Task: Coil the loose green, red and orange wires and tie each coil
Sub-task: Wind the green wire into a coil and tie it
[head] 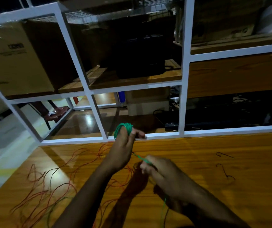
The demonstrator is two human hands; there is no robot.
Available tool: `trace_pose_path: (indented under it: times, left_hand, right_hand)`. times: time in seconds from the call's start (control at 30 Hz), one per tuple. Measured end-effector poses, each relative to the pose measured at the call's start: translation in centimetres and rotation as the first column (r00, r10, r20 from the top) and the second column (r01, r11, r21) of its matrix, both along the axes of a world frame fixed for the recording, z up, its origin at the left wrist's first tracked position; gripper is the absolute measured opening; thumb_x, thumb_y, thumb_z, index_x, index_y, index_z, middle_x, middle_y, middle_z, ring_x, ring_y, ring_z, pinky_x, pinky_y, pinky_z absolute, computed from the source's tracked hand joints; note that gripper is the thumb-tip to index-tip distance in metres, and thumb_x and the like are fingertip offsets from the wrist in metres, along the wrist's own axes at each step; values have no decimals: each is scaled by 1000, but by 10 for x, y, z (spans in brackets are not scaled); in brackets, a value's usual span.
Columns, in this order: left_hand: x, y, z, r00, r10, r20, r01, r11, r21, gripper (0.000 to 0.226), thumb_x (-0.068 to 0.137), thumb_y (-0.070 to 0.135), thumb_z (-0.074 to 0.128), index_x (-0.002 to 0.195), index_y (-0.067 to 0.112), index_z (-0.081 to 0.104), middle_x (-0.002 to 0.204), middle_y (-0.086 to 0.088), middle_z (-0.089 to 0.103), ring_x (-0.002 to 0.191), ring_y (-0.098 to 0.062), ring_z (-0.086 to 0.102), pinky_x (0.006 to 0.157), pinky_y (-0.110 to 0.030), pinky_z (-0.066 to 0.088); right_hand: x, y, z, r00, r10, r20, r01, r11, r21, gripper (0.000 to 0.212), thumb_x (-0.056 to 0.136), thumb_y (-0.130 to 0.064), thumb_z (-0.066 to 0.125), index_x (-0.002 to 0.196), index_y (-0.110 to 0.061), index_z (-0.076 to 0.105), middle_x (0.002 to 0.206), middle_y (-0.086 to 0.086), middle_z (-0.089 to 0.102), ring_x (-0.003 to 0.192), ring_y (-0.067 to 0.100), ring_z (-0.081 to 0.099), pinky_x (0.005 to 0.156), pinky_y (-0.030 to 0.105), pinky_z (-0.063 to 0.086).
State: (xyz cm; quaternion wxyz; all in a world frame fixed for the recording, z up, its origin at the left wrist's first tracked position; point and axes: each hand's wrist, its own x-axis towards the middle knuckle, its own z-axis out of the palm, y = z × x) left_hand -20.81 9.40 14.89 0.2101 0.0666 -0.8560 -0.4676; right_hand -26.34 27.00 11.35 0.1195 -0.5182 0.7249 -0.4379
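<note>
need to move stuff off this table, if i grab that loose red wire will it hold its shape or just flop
Probably flop: the red wire sprawls in loose, irregular curves across the table. It looks thin, so likely light. It crosses other strands, so it may snag and drag them along.

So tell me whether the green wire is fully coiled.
Partly: the green wire loops round the left hand; a strand runs to the right hand.
</note>
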Motion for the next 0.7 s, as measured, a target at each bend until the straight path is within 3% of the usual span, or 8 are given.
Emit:
trace_pose_path:
  times: [0.13,0.3,0.37,0.47,0.53,0.6,0.63,0.7]
  left_hand:
    - [2,6,-9,990,-35,134,61,978,-197,26,108,33,36,101,12,50,85,-3,63,73,-9,61,68,-30,52]
    - [9,34,6,957,-256,136,222,949,222,43,101,37,26,79,9,51,65,-6,49,56,-17,53,50,-27,42]
    - [10,41,11,922,-381,66,307,825,474,39,98,39,28,75,14,47,57,0,36,47,-16,45,52,-28,40]
    - [12,50,23,876,-434,-210,412,449,792,31,97,30,37,72,17,49,52,6,35,35,-10,35,63,-31,47]
    - [11,45,30,874,-336,-350,455,318,832,30,99,27,41,74,16,53,56,4,45,48,-14,55,74,-34,51]
    - [9,33,38,887,-186,-423,460,266,847,31,102,24,41,81,12,59,77,-6,63,99,-28,71,92,-38,57]
    - [7,27,43,890,-122,-439,456,253,853,31,105,22,38,87,9,61,93,-12,69,121,-33,63,100,-37,55]
    - [4,20,52,902,-32,-430,414,346,842,32,109,20,28,103,5,55,116,-21,71,126,-33,61,104,-33,51]
  right_hand:
    - [-25,15,31,954,-298,14,290,914,-284,21,101,-41,48,85,-31,58,77,-14,60,73,7,57,59,21,42]
    - [-50,9,39,920,-387,65,383,846,-371,20,97,-36,58,85,-22,65,74,-2,63,71,12,61,64,34,47]
    - [-54,5,35,916,-382,118,397,835,-381,23,98,-36,57,85,-19,64,75,6,62,74,24,61,65,42,47]
    - [-55,-2,25,920,-347,181,389,856,-340,37,99,-46,48,80,-16,59,74,16,56,70,33,54,58,41,41]
    - [-50,-8,13,921,-309,237,363,902,-235,44,101,-54,38,80,-21,58,73,13,57,65,32,52,58,45,43]
    - [-43,-12,-4,928,-269,258,299,951,-83,46,102,-56,33,79,-25,59,73,2,58,66,21,53,66,51,49]
    - [-36,-12,-12,944,-230,234,240,971,-12,46,102,-56,32,77,-27,58,73,-3,58,67,15,53,69,50,49]
    - [-18,-10,-16,974,-100,202,90,994,59,45,103,-54,31,77,-29,58,73,-8,56,66,7,51,67,42,47]
